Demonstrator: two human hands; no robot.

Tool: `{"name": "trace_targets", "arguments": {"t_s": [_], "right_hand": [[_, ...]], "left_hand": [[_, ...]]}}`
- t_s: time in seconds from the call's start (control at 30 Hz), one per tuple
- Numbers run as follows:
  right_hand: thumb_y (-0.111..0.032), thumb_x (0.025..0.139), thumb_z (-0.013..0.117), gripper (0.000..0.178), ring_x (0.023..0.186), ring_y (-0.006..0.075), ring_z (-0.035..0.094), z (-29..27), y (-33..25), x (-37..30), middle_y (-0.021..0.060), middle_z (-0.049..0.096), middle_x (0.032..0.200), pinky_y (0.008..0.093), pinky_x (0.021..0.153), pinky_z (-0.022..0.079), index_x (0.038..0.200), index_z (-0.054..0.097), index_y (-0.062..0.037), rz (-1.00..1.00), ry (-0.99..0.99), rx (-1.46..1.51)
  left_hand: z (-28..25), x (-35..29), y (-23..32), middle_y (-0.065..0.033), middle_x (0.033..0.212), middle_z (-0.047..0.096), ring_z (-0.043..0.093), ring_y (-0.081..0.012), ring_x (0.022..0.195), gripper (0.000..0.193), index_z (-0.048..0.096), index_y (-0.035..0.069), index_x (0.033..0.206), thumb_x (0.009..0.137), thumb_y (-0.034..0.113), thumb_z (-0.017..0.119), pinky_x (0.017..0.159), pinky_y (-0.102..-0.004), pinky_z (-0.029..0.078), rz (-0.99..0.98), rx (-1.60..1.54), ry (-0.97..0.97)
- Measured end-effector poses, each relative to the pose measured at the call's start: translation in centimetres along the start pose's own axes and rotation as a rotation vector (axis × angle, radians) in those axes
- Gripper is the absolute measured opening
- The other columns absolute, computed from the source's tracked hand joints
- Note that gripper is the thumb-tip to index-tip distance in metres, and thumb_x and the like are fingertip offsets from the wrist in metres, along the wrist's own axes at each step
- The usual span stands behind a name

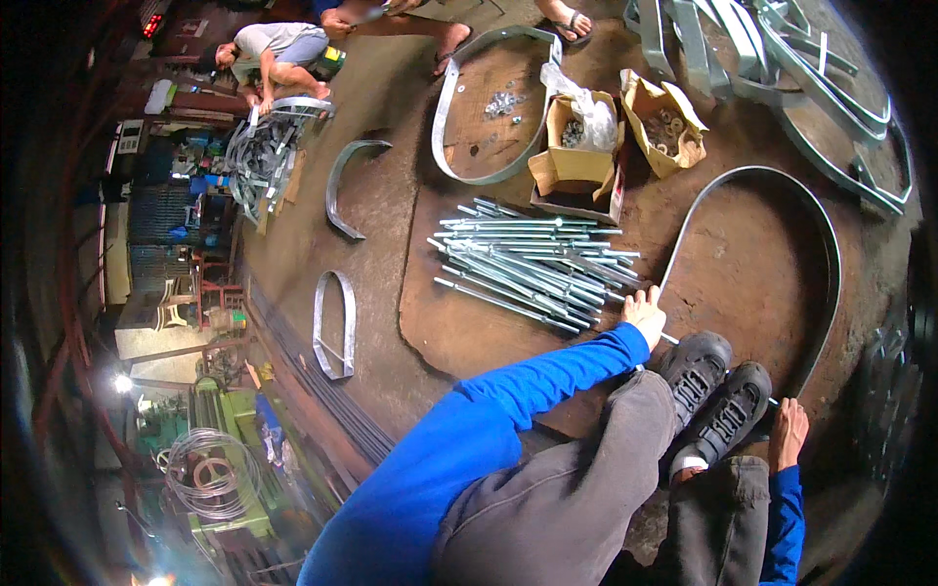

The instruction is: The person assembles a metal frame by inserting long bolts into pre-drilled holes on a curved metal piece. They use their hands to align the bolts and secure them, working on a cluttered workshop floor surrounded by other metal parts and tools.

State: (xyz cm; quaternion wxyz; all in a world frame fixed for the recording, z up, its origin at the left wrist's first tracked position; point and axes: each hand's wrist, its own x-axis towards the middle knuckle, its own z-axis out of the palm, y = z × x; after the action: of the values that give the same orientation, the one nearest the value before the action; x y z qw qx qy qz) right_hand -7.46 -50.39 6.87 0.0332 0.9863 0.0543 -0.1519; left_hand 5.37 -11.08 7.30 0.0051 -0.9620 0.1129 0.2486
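A U-shaped flat metal band (838, 256) lies with its curve away from me and its two ends toward my feet. My left hand (645, 318) is closed around the band's left end. A bit of metal rod (669, 339) shows beside those fingers. My right hand (788, 436) is closed at the band's right end, where another short piece of rod (774, 401) sticks out. My shoes hide whatever lies between these rod pieces. Just left of my left hand is a loose pile of threaded rods (528, 256), several with nuts on them.
Cartons of small hardware (576, 161) and washers (668, 127) stand beyond the rods. A closed metal loop (442, 117) surrounds loose nuts. Bent bands (831, 78) are heaped at far right; others (334, 327) lie left. A person (278, 59) crouches by a band pile; another person's foot (572, 21) shows.
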Motion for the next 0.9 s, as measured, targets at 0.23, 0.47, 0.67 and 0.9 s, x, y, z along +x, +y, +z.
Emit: {"name": "trace_targets", "arguments": {"t_s": [0.23, 0.47, 0.67, 0.9], "right_hand": [[-0.011, 0.088, 0.056, 0.014, 0.090, 0.0326, 0.060, -2.1, 1.4, -0.5, 0.0140, 0.060, 0.097, 0.0427, 0.076, 0.049, 0.099, 0.060, -0.0040, -0.036, 0.034, 0.133], [-0.003, 0.085, 0.068, 0.047, 0.068, 0.0213, 0.048, -4.4, 0.4, -4.0, 0.0086, 0.054, 0.086, 0.0348, 0.065, 0.044, 0.130, 0.056, -0.0069, 0.119, 0.237, 0.714], [-0.005, 0.091, 0.064, 0.039, 0.074, 0.0208, 0.054, -3.6, 0.0, -6.7, 0.0120, 0.063, 0.098, 0.0331, 0.072, 0.047, 0.129, 0.056, -0.0022, 0.289, 0.158, 0.876], [-0.007, 0.092, 0.064, 0.037, 0.077, 0.0216, 0.057, -3.9, 0.0, -7.2, 0.0140, 0.065, 0.102, 0.0336, 0.074, 0.048, 0.128, 0.057, -0.0016, 0.331, 0.155, 0.873]], "left_hand": [[-3.9, -0.7, -1.5, -0.0175, 0.129, 0.051, 0.051, -0.0346, 0.114, 0.016, 0.076, 0.011, 0.093, 0.081, 0.021, 0.071, 0.098, -0.0485, 0.042, 0.180, -0.129, -0.097], [-2.0, -2.1, -10.0, -0.0112, 0.113, 0.057, 0.053, -0.0308, 0.108, 0.035, 0.059, 0.010, 0.114, 0.081, 0.018, 0.070, 0.095, -0.0428, 0.044, 0.245, -0.319, 0.328], [-0.4, -2.3, -13.3, -0.0078, 0.111, 0.055, 0.051, -0.0291, 0.108, 0.044, 0.058, 0.014, 0.116, 0.077, 0.022, 0.077, 0.093, -0.0428, 0.043, 0.301, -0.135, 0.233], [-1.3, -1.5, -13.4, -0.0114, 0.107, 0.055, 0.054, -0.0300, 0.105, 0.044, 0.059, 0.010, 0.116, 0.076, 0.019, 0.074, 0.094, -0.0427, 0.048, 0.316, -0.037, 0.177]]}}
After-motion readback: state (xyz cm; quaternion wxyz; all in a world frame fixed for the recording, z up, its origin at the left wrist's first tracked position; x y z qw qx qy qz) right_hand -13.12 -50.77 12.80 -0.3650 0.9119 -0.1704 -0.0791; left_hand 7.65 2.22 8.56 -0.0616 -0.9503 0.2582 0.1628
